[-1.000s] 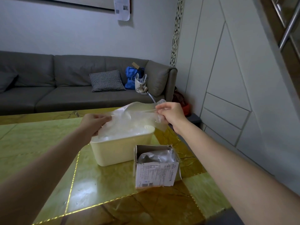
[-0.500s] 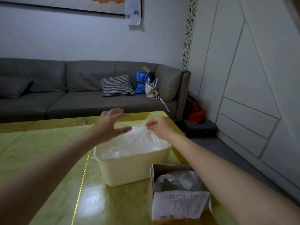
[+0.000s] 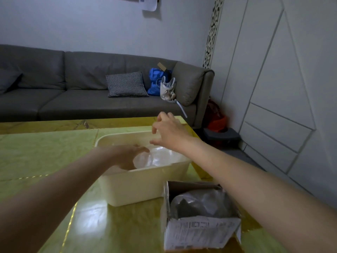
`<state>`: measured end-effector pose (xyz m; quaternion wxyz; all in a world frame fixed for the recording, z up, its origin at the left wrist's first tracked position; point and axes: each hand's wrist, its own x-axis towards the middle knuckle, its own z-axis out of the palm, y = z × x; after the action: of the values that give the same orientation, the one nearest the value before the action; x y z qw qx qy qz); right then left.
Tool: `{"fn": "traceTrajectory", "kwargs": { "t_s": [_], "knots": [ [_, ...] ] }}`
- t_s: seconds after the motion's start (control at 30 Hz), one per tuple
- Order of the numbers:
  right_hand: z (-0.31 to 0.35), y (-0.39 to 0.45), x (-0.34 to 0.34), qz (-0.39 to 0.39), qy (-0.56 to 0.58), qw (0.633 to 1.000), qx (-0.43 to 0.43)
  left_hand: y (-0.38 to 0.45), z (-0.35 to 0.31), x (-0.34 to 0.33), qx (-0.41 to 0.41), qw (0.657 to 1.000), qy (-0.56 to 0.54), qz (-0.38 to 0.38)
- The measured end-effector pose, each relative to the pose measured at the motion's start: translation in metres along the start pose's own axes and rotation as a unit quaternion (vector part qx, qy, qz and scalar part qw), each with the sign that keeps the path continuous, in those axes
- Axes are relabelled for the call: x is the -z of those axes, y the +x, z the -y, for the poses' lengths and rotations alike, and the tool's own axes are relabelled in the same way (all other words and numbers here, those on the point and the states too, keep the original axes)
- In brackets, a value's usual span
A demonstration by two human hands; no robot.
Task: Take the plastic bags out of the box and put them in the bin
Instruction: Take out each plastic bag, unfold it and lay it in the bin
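Note:
A cream plastic bin [image 3: 145, 185] stands on the green table [image 3: 45, 157]. A clear plastic bag [image 3: 160, 157] lies crumpled inside it. My left hand [image 3: 127, 156] reaches down into the bin and presses on the bag, fingers pointing right. My right hand [image 3: 169, 132] hovers above the bin's far right corner with fingers spread and nothing in it. In front of the bin, an open cardboard box [image 3: 198, 232] with a printed label holds another greyish plastic bag [image 3: 200, 203]. My right forearm passes over the box's right side.
A grey sofa [image 3: 73, 99] runs behind the table, carrying a checked cushion [image 3: 125, 84], a blue bag [image 3: 156, 81] and a white bag [image 3: 167, 88]. A white panelled wall [image 3: 273, 88] is on the right. Red and dark items [image 3: 218, 128] sit on the floor by the sofa's end.
Both hands held the clear bag stretched above the bin, then lowered it inside. My right hand has let go and lifted with fingers spread. My left hand has pushed down into the bin.

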<state>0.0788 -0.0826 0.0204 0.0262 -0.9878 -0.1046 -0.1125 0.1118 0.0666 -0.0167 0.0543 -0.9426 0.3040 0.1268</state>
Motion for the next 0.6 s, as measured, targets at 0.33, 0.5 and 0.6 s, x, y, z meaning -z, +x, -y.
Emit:
{"fn": "traceTrajectory", "kwargs": {
  "t_s": [0.33,0.5,0.6],
  "knots": [
    [0.001,0.005,-0.037,0.343,-0.035,0.936,-0.065,-0.004,0.016,-0.009,0.030,0.997,-0.033,0.058],
    [0.002,-0.001,-0.021,0.328,0.019,0.941,-0.081,-0.018,0.015,0.007,0.051,0.995,-0.018,0.085],
    [0.000,-0.010,0.000,0.285,0.062,0.953,-0.079,-0.035,0.016,0.028,0.065,0.993,-0.070,0.070]
  ]
}}
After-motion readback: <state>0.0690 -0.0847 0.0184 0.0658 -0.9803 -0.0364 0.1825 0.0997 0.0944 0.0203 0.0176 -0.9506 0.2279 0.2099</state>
